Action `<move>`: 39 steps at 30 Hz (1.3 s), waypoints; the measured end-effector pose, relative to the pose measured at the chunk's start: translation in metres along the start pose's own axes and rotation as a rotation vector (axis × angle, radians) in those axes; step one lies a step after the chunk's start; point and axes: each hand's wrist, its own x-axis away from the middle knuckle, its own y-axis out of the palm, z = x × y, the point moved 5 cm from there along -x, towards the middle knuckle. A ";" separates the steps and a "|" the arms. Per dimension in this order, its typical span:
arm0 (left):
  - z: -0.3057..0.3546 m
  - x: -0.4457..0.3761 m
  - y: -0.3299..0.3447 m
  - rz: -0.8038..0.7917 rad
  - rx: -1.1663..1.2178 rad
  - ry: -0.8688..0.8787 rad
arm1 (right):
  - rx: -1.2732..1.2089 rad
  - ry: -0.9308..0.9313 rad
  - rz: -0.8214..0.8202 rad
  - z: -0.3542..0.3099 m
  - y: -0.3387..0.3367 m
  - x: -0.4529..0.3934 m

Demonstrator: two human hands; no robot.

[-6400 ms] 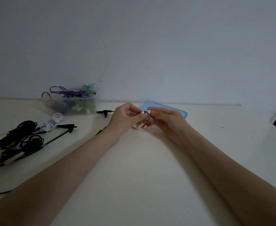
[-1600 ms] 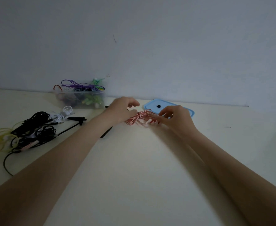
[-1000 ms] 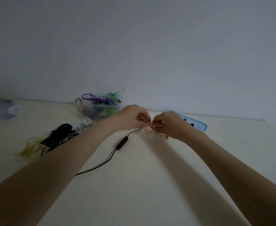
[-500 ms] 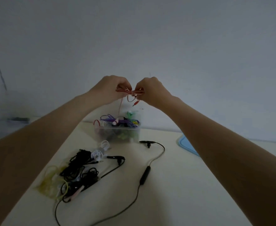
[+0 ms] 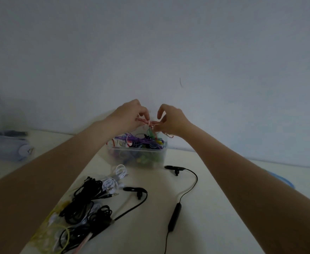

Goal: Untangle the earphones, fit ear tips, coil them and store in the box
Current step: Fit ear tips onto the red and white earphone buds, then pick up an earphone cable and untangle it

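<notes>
Pink-striped earphone coil (image 5: 151,123) pinched betw both hands just above clear plastic box (image 5: 137,154). L hand (image 5: 127,117) fingertips clamp one end, R hand (image 5: 170,119) thumb+fingers grip other. Cord light, floppy, prob springs loose; best held across bundle middle. Black neckband earphones (image 5: 176,208) on table near box.

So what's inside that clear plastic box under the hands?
The clear box holds a jumble of coloured earphone cables, purple, green and red ones heaped above the rim. What lies lower down is blurred through the wall and buried by the pile, so single items cannot be told.
</notes>
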 end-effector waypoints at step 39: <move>0.084 0.111 0.044 -0.712 -0.066 -0.122 | 0.200 -0.026 -0.241 0.034 0.022 0.144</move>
